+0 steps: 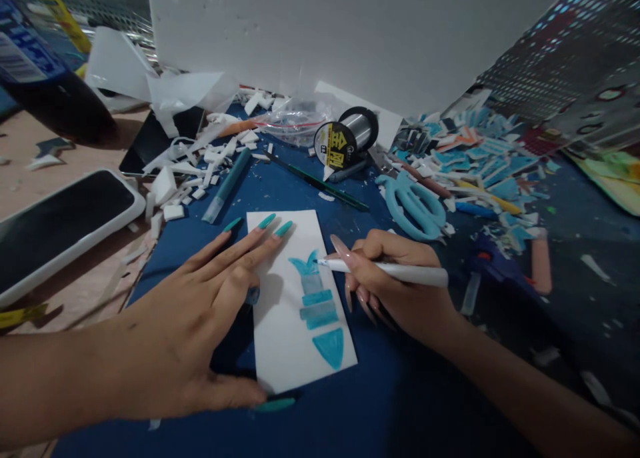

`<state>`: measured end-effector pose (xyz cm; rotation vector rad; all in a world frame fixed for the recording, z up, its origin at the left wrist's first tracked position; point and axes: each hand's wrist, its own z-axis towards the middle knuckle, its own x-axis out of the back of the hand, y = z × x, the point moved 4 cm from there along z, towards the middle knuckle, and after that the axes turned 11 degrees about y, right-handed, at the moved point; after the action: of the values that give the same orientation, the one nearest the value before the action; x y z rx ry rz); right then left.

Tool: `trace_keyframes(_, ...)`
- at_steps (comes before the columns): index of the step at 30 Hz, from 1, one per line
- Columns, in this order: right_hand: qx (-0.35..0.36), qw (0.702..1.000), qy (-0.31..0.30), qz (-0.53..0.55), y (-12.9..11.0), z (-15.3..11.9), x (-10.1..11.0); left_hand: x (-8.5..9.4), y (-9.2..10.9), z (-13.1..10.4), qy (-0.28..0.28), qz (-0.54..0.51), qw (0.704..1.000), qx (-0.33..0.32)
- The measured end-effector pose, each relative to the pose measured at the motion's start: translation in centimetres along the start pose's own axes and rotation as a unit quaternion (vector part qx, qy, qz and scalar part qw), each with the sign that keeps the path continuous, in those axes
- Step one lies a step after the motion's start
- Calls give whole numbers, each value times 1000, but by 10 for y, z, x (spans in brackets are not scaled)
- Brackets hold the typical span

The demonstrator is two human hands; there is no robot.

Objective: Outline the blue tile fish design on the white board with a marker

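Observation:
A white rectangular sheet [280,351] lies on the dark blue work surface, bearing a blue fish-like drawing [320,311] made of separate coloured pieces. Across the sheet's left side rests my left hand [200,311], fingers spread, with the thumb by the lower left corner. My right hand [395,278] grips a white marker pen [410,273] in a writing hold. Its tip meets the fish's tail, or sits just over it; I cannot tell which. Beyond the sheet lie a capped teal marker [229,185] and a thin dark green pen [320,181].
Light blue scissors [413,205] and a wire spool [345,138] lie behind the sheet. Blue and white scraps [490,158] pile up at the right, near a dark glue gun [500,265]. At the left are a phone [65,225] and a dark bottle [50,78]. A white board [340,31] stands behind.

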<state>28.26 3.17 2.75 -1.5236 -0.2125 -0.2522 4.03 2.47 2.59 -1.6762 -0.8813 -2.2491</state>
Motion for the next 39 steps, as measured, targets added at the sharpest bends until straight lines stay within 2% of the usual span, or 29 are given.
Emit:
trace_keyframes(3, 22, 1000, -11, -19, 0, 0, 0, 0, 1, 1, 14, -7, 1000, 9)
trace_keyframes(9, 54, 998, -23, -12, -4, 1, -1, 0, -2, -1, -11, -13, 1000, 21)
trace_keyframes(14, 69, 997, -24, -31, -7, 0, -2, -1, -3, -1, -4, -7, 1000, 14)
trace_keyframes(19, 56, 998, 2, -30, -4, 0, 2, -1, -2, 1, -6, -3, 1000, 15)
trace_keyframes(29, 19, 1000, -8, -16, -1, 1, -1, -1, -1, 1, -5, -6, 1000, 7)
trace_keyframes(34, 55, 998, -33, -16, -4, 1, -4, -2, 0, 0, -1, -2, 1000, 5)
trace_keyframes(39, 52, 999, -6, -16, -4, 2, -2, -2, -1, -1, -1, 2, 1000, 4)
